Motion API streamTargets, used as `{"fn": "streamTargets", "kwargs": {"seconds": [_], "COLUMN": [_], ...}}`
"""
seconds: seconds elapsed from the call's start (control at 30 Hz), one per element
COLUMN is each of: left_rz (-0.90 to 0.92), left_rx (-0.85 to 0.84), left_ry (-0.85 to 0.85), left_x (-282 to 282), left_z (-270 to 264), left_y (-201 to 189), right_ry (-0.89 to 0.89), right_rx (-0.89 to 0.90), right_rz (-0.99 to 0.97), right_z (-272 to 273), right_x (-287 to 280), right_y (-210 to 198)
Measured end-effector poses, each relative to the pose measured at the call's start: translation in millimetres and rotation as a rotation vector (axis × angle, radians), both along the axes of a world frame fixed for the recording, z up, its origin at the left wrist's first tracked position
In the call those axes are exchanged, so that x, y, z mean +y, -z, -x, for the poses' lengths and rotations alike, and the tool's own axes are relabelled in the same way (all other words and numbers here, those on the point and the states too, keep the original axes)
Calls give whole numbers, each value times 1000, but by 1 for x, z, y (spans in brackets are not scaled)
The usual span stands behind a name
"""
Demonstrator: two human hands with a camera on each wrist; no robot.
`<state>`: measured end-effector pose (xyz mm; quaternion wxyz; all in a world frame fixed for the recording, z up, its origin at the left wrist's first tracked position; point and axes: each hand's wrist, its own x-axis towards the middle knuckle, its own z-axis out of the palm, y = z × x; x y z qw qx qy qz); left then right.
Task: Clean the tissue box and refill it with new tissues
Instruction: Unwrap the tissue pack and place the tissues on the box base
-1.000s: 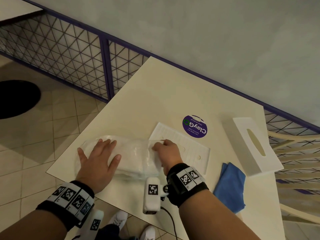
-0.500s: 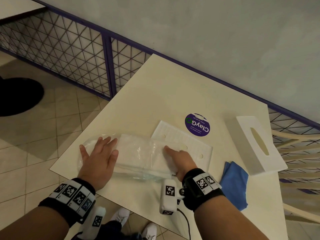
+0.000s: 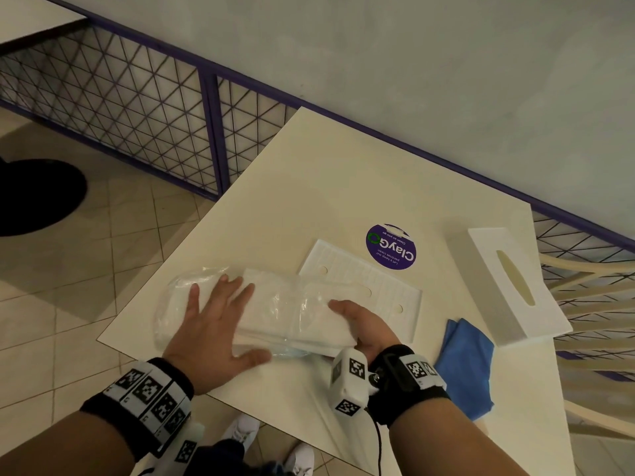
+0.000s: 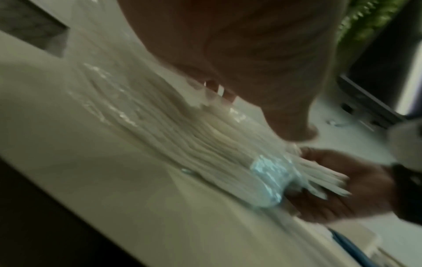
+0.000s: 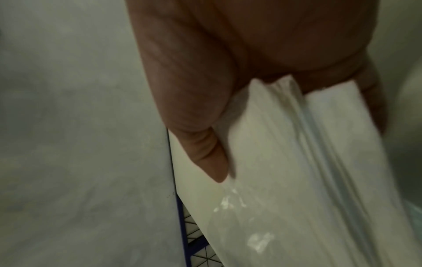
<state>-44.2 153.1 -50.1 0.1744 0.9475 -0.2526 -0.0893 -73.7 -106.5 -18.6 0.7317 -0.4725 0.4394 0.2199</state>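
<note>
A stack of white tissues (image 3: 292,314) lies in a clear plastic wrapper (image 3: 178,286) at the table's near left edge. My left hand (image 3: 220,321) lies flat on the wrapper with fingers spread. My right hand (image 3: 364,324) grips the stack's right end, thumb on top; in the right wrist view the tissues (image 5: 285,153) sit between thumb and fingers. The left wrist view shows the stack's layered edge (image 4: 205,144) with the right hand (image 4: 338,184) at its end. The white tissue box cover (image 3: 512,283) lies at the right, slot up. Its flat white base plate (image 3: 364,286) lies behind the stack.
A blue cloth (image 3: 464,365) lies crumpled at the near right. A round purple sticker (image 3: 391,246) is on the cream table (image 3: 326,187). A purple mesh railing (image 3: 137,108) and grey wall run behind. A cream chair (image 3: 598,304) stands to the right.
My right hand has moved right, sliding the tissue stack partly out of the wrapper. The left hand has stayed pressing on the wrapper. The head view has shifted a little.
</note>
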Motion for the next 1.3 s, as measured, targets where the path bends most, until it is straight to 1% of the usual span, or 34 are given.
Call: {"fn": "streamTargets", "kwargs": {"seconds": [0.03, 0.1, 0.17, 0.23, 0.27, 0.3, 0.33, 0.4, 0.47, 0.53, 0.6, 0.67, 0.73, 0.8, 0.83, 0.87, 0.93, 0.97, 1.0, 1.03, 1.1, 1.17, 1.2, 1.27, 1.3], "left_rz": [-55, -132, -194, -196, -198, -209, -221, -239, -267, -325, -373, -392, -416, -405, -337, -211, 133, 294, 433, 555, 755, 878, 908, 916, 906], "left_rx": [5, -16, -6, 16, 20, 28, 41, 76, 112, 141, 151, 157, 173, 189, 189, 194, 246, 297, 370, 473, 717, 900, 954, 985, 957], "left_ry": [44, 69, 34, -7, -12, -7, -2, 11, 12, 7, 6, -6, -29, -33, -4, 52, 185, 218, 224, 192, 45, -85, -109, -85, -64], "left_x": [-2, -5, -5, -3, -2, -2, -2, -5, -8, -9, -8, -4, 0, 1, -3, -9, -29, -41, -55, -69, -92, -108, -114, -122, -125], "left_z": [2, 3, 1, -1, -2, -2, -2, -1, -2, -5, -10, -17, -24, -30, -30, -29, -25, -23, -23, -24, -26, -25, -24, -19, -15], "left_y": [1, 5, 10, 10, 9, 9, 7, 4, 1, -4, -8, -12, -16, -25, -32, -41, -62, -71, -76, -78, -72, -63, -59, -51, -47], "right_ry": [-15, -42, -55, -27, 5, 27, 14, -55, -117, -192, -276, -279, -242, -199, -171, -131, -63, -44, -27, -9, 31, 55, 61, 62, 72], "right_rx": [-5, -41, -73, -92, -91, -76, -46, -12, 23, 22, -54, -136, -218, -308, -336, -368, -431, -448, -466, -491, -556, -613, -625, -624, -615], "right_rz": [17, 88, 240, 364, 340, 258, 168, 62, 65, 204, 497, 729, 800, 813, 812, 818, 774, 741, 710, 681, 605, 518, 489, 470, 465], "right_z": [0, 0, 0, 2, 4, 6, 8, 15, 19, 17, 17, 23, 35, 52, 60, 69, 83, 89, 93, 96, 103, 107, 110, 113, 114], "right_x": [1, 3, -1, -10, -17, -22, -25, -25, -22, -23, -32, -47, -66, -84, -92, -95, -97, -97, -95, -94, -90, -85, -84, -79, -77], "right_y": [-1, 0, 2, 1, 0, -1, -1, -4, -4, -3, -11, -32, -48, -56, -57, -60, -63, -60, -59, -56, -53, -52, -51, -50, -47]}}
